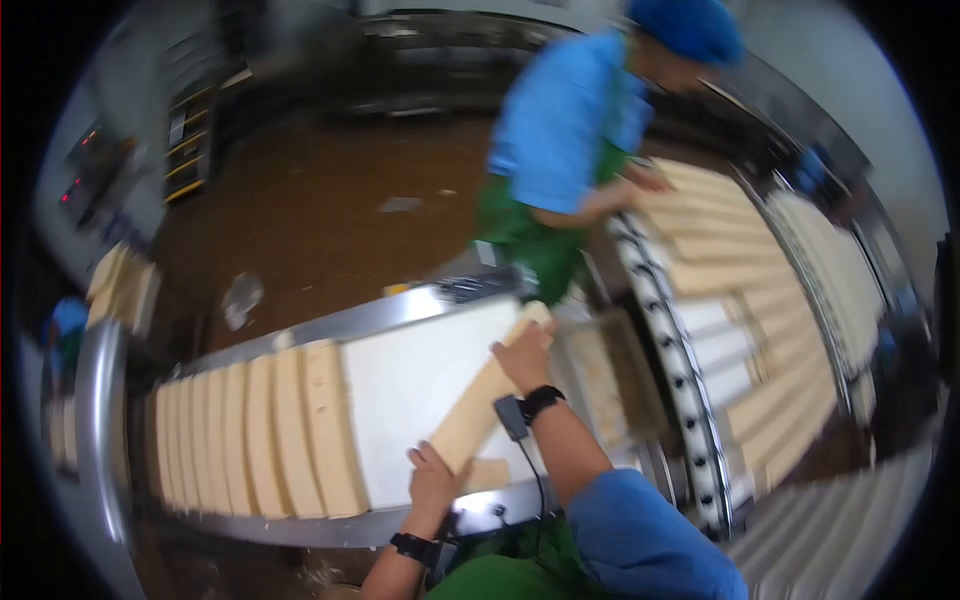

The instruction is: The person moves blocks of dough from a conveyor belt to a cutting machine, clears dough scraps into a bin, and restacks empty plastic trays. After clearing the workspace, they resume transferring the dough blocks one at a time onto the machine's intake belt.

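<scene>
A long, flat, pale strip that looks like dough (478, 408) lies slantwise above the white belt (410, 385), held at both ends. My left hand (432, 485) grips its near end, fingers closed at the edge. Near the far end, my right hand (525, 355) is closed around the strip with the thumb on top. Just beyond my left hand is a small pale piece (488, 474) on the belt. Left of the bare belt, several similar strips (290, 430) lie side by side in a row.
On the right, a roller conveyor (672, 350) carries more pale strips (780, 420). A co-worker in blue and green (560, 130) bends over its far end, hands on the strips. A steel post (100, 430) stands at left. Between the conveyors sits a bin with pale scraps (600, 385).
</scene>
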{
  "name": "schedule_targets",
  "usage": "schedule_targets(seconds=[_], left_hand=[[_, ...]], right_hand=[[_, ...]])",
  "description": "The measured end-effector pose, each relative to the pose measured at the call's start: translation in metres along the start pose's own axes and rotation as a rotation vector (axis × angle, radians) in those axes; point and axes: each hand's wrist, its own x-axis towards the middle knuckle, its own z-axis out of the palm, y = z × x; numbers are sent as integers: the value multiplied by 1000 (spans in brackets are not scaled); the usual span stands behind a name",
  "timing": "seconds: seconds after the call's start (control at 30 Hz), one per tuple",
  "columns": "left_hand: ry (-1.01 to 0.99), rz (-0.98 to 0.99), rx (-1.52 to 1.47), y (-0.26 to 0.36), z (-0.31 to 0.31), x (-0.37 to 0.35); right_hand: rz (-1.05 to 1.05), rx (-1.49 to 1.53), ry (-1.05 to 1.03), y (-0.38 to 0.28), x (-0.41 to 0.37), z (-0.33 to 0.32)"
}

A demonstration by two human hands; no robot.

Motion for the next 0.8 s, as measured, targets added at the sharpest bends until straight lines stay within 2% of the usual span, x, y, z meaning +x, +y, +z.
schedule_targets(seconds=[0.07, 0.13, 0.2, 0.27, 0.3, 0.37, 0.43, 0.47, 0.53, 0.6, 0.63, 0.67, 0.7, 0.73, 0.8], left_hand=[[69, 61, -25, 39, 4, 5], [52, 145, -40, 76, 14, 10], [261, 299, -128, 114, 27, 15], [209, 364, -204, 156, 38, 20], [223, 438, -183, 179, 43, 22], [236, 518, -161, 228, 53, 20], [174, 570, -311, 272, 65, 15], [173, 576, -309, 290, 73, 16], [121, 748, -342, 321, 89, 17], [103, 785, -364, 350, 100, 18], [35, 825, -343, 361, 107, 22], [-31, 864, -322, 372, 114, 26], [-167, 813, -477, 382, 123, 33], [-154, 813, -478, 391, 133, 39], [-340, 800, -549, 408, 152, 52]], right_hand=[[187, 248, -23, 32, 3, -41], [230, 330, 145, 76, 11, -65], [273, 436, 192, 108, 10, -121], [177, 530, 356, 151, 20, -161], [109, 462, 485, 179, 30, -171], [182, 487, 498, 215, 44, -219], [252, 512, 501, 252, 57, -257], [325, 481, 500, 270, 63, -274], [396, 451, 495, 308, 76, -299], [567, 241, 340, 346, 90, -318], [558, 243, 338, 369, 99, -322], [532, 76, 236, 394, 111, -323], [503, -90, 135, 406, 117, -330], [491, -89, 137, 416, 124, -335], [475, -177, 254, 432, 130, -341]])
